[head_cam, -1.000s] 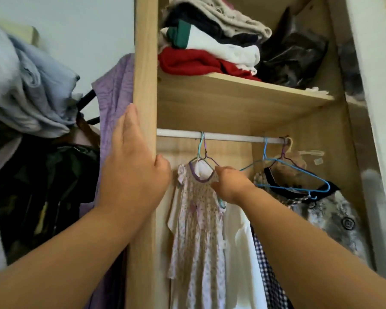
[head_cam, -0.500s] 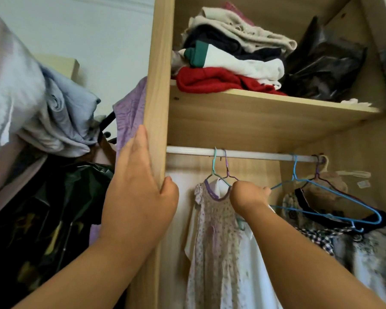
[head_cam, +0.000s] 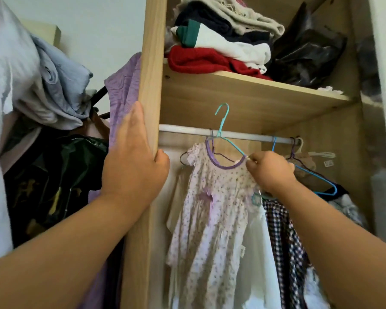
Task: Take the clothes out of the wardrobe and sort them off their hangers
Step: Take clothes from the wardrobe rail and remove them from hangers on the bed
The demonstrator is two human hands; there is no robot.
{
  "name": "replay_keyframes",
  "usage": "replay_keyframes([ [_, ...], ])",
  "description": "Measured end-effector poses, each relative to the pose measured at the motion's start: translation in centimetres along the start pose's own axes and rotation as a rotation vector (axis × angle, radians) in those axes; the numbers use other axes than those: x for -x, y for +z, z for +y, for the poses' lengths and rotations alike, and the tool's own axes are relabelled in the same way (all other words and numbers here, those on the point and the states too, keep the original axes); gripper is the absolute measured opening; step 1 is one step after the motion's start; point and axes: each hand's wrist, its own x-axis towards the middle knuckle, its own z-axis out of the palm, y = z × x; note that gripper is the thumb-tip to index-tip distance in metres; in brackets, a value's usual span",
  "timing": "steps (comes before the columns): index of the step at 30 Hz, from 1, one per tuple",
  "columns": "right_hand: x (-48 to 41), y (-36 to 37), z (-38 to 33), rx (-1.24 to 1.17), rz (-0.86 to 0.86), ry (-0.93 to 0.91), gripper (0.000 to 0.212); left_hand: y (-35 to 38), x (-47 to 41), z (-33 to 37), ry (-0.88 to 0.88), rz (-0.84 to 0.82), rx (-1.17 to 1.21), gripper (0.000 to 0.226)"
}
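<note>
My left hand [head_cam: 132,166], in the middle left of the frame, holds the side board [head_cam: 152,63] of the wardrobe. My fingers lie flat on its outer face and my thumb hooks round its front edge. I think I hold on there to keep steady while I reach in. A bit further in, at the middle right, my right hand [head_cam: 270,172] is closed tight on the right arm of the teal hanger [head_cam: 223,128]. Its hook pokes up above the rail [head_cam: 187,130], free of it, so this hanger can come out. The flowery dress [head_cam: 212,208] hangs just left of my right hand, in the middle of the frame. I cannot tell if the dress or the white cloth behind it sits on the teal hanger. Lower right, a checked shirt [head_cam: 283,230] waits, and a blue hanger [head_cam: 321,181] hangs on the rail. Furthest off, at the top, folded clothes [head_cam: 198,61] rest on the shelf [head_cam: 232,90].
</note>
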Motion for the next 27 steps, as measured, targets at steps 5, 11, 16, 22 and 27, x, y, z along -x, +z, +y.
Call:
replay_keyframes([
  [5, 7.2, -5.3, 5.1, -0.042, -0.06, -0.046, 0.02, -0.3, 1.2, 0.4, 0.241, -0.209, -0.366, 0.079],
  [11, 18.1, -10.0, 9.9, -0.026, -0.149, -0.015, 0.012, 1.7, 6.3, 4.2, 0.296, -0.443, 0.164, 0.067],
  [16, 27.0, -13.5, 9.1, -0.037, -0.252, 0.134, 0.014, 5.6, 13.9, 6.5, 0.294, -0.903, 0.374, 0.068],
  [22, 37.3, -19.1, 3.7, 0.106, -0.234, 0.41, 0.018, 5.6, 21.3, 7.2, 0.204, -1.132, 0.73, 0.01],
  [27, 46.8, -21.4, -3.0, 0.32, -0.182, 0.629, 0.007, 2.2, 26.4, 7.1, 0.365, -1.271, 0.994, 0.02],
])
